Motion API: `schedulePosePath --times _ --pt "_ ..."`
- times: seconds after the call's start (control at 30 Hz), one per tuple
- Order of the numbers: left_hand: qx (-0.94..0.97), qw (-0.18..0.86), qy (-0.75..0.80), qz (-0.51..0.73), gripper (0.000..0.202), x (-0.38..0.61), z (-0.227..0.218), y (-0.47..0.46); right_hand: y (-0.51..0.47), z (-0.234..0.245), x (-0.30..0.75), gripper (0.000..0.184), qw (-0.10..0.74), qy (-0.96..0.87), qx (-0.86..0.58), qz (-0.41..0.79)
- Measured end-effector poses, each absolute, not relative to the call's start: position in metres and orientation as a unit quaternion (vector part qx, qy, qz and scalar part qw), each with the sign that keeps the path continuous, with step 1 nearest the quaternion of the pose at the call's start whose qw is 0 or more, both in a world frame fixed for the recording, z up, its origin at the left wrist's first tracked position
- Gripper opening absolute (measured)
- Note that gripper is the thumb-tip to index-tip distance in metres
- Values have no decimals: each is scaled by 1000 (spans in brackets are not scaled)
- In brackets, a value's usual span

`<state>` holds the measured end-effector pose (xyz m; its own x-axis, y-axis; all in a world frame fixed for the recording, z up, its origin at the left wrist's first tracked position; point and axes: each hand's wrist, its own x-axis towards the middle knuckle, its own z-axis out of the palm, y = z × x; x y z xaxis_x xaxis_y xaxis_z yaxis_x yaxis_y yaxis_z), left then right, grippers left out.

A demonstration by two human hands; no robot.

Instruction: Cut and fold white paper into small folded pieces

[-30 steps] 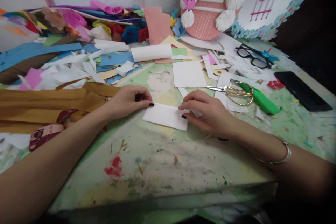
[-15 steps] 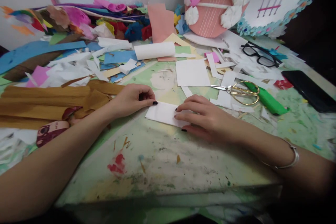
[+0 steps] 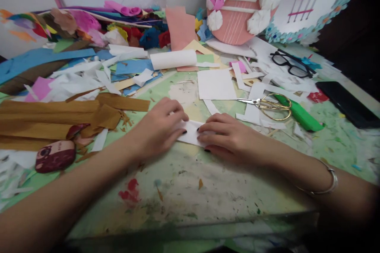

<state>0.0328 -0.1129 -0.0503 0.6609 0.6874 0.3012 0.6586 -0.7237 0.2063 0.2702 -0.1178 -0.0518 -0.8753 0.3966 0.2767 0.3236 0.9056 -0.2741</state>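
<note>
A folded strip of white paper (image 3: 191, 133) lies flat on the tabletop between my hands. Over its left end, my left hand (image 3: 158, 128) is closed, with curled fingers and the thumb on the paper. My right hand (image 3: 234, 138) rests its slightly spread fingers on the right end, holding it down against the table. Just behind is a square white sheet (image 3: 216, 84). Gold-handled scissors (image 3: 274, 106) lie beyond my right hand, their blade tips touching the sheet's corner.
Mustard crepe paper (image 3: 53, 116) and a small maroon case (image 3: 55, 156) lie on the left. Behind stand a white paper roll (image 3: 173, 59) and a pink guitar-shaped craft (image 3: 237, 23). Black glasses (image 3: 291, 63), a green paper roll (image 3: 303, 114) and a phone (image 3: 347, 102) are on the right.
My left hand has moved right from the paper's left corner and now covers that end. My right hand has stayed almost in place on the strip.
</note>
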Motion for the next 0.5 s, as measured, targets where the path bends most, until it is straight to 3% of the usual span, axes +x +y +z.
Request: schedulePosePath --times 0.17,0.5 --pt "933 -104 339 67 42 56 -67 -155 -120 -52 269 20 154 -964 -195 99" --pt "886 -102 452 19 53 63 -75 -171 -131 -53 268 22 136 -970 -192 59"
